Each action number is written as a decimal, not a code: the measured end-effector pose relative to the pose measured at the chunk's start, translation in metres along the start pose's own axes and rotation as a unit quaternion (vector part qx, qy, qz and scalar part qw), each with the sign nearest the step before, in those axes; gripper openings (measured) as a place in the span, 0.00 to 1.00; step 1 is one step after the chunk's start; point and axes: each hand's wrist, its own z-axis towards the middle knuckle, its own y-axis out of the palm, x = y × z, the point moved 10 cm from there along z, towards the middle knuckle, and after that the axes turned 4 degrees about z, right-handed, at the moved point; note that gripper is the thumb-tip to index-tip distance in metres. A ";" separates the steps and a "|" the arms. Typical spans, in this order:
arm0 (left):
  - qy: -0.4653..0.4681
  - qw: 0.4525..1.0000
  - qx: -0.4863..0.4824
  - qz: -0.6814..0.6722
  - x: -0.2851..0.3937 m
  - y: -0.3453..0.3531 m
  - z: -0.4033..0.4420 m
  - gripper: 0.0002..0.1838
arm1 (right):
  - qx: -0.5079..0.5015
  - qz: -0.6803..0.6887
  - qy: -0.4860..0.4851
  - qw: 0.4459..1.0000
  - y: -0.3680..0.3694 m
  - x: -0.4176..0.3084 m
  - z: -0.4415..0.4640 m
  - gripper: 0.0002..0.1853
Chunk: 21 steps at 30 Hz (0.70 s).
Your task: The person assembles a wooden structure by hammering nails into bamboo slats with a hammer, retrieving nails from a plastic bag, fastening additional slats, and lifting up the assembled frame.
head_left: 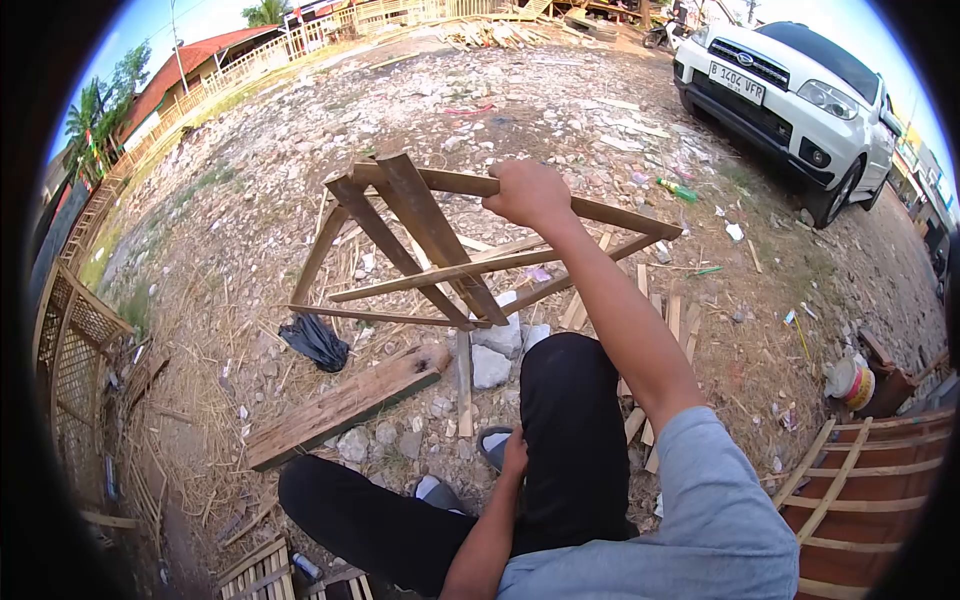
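My right hand [530,192] is closed around the upper bar of a wooden frame [400,215], near the bar's middle. The frame is made of several brown battens joined in angled shapes, and I hold it tilted in front of my knees. My left hand [515,453] hangs low between my legs, close to my shoe [492,445]. The right knee partly covers this hand, so its fingers do not show clearly. Just beyond my left knee lies a thick wooden beam [345,405], with a narrow upright-looking slat [464,385] beside its end.
A black plastic bag [316,342] and pale stones [491,366] lie on the rubble-strewn ground. Loose slats [675,325] are behind my right forearm. A lattice panel [70,350] stands at left, a slatted panel [870,480] at right. A white car [800,90] is parked ahead right.
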 end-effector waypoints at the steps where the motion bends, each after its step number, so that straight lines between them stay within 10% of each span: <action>1: -0.030 0.999 0.010 0.024 0.004 0.001 -0.008 0.24 | -0.024 0.007 0.021 0.999 0.001 0.000 -0.001 0.17; 21: 0.179 0.983 0.000 0.037 -0.038 0.012 0.030 0.20 | 0.006 -0.012 0.052 0.999 -0.005 0.020 -0.012 0.16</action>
